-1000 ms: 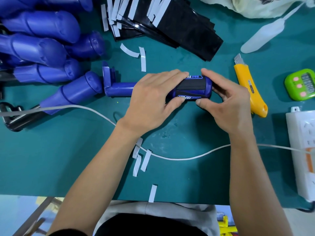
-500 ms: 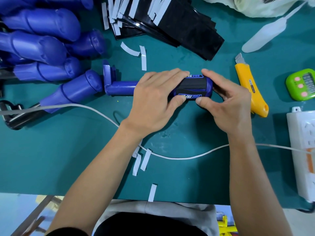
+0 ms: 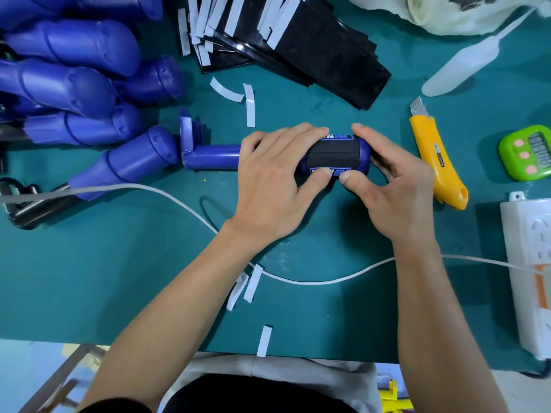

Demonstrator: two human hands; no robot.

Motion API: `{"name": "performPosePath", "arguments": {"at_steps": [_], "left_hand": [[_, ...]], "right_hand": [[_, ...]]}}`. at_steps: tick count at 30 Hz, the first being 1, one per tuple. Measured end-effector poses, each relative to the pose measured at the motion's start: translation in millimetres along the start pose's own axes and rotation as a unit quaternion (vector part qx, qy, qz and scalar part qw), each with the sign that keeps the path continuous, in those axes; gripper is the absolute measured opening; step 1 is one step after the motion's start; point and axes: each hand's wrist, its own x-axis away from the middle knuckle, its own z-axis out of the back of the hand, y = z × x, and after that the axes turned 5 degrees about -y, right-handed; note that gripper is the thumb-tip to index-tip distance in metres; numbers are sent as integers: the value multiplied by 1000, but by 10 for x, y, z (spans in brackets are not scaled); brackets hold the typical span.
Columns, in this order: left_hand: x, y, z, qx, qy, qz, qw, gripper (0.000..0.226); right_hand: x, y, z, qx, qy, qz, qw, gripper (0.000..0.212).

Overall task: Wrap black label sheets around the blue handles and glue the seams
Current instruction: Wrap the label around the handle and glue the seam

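Blue handle (image 3: 208, 156) lies half hidden under both hands (image 3: 274, 180) gripping its label (image 3: 334, 153).

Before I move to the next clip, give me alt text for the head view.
The left hand and right hand grip a blue handle at a green table, thumbs pressing the black label wrapped round it. Spare blue handles lie at left, black sheets beyond, a yellow utility knife at right.

Your left grip (image 3: 274, 180) and right grip (image 3: 398, 186) both hold the blue handle (image 3: 214, 158), black label sheet (image 3: 334, 151) wrapped round it, mid counter (image 3: 119, 278).
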Motion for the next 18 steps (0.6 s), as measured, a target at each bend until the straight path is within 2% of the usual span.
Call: {"name": "performPosePath", "arguments": {"at_steps": [3, 11, 18], "left_hand": [[7, 3, -9, 6, 5, 2, 1000, 39], [-3, 21, 13, 18, 6, 11, 1000, 37], [-13, 59, 20, 32, 11, 31, 999, 36]], "right_hand": [[1, -23, -15, -14, 13, -7, 1000, 49], [16, -60, -34, -16, 18, -15, 1000, 50], [18, -96, -48, -61, 20, -20, 998, 48]]}}
